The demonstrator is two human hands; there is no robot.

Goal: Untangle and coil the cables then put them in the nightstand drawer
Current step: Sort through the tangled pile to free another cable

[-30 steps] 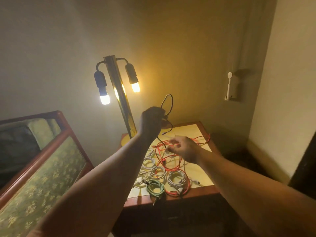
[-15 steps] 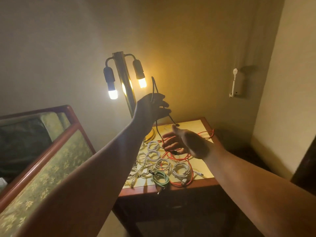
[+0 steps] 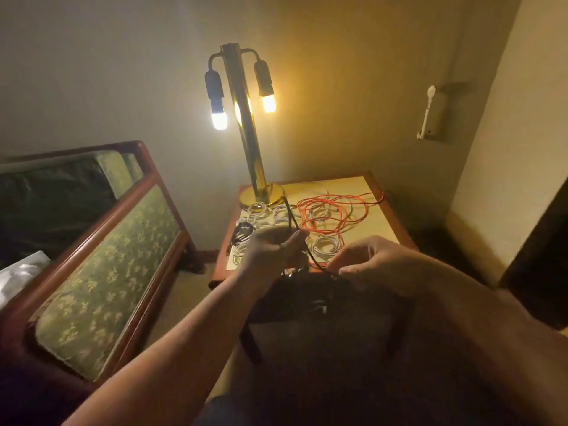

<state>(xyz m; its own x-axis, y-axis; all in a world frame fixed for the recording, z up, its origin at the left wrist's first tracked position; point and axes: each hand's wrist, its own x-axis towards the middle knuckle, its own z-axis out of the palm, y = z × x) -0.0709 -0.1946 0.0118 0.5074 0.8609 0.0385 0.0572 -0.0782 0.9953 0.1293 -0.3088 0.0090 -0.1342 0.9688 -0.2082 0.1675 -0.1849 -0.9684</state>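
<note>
In a dim corner of the room, a wooden nightstand is standing against the wall, and its pale surface (image 3: 365, 184) is glowing under a brass lamp (image 3: 247, 142) with two lit bulbs hanging off its post. The lamp base is sitting at the far left corner of the surface. A loose red cable (image 3: 333, 207) is sprawling in tangled loops across the middle and right of the surface, one end trailing over the right edge. Several white coiled cables (image 3: 326, 245) are lying around it, some beside the lamp base and one near the front edge. A small black coil (image 3: 242, 232) is lying at the left side.

Both hands are hovering over the front edge of the nightstand, working one black cable (image 3: 290, 217). The left hand (image 3: 272, 252) is curling its fingers in, pinching the cable between thumb and fingertips, with a stretch of it rising toward the lamp base. The right hand (image 3: 376, 261) is pinching the same cable at its fingertips, lower and nearer the camera, the other fingers bending loosely. A short length is running taut between the two hands.

The nightstand's front is sitting in deep shadow, so whether the drawer is open is not clear. A green upholstered footboard (image 3: 107, 265) in a wooden frame is standing to the left.
</note>
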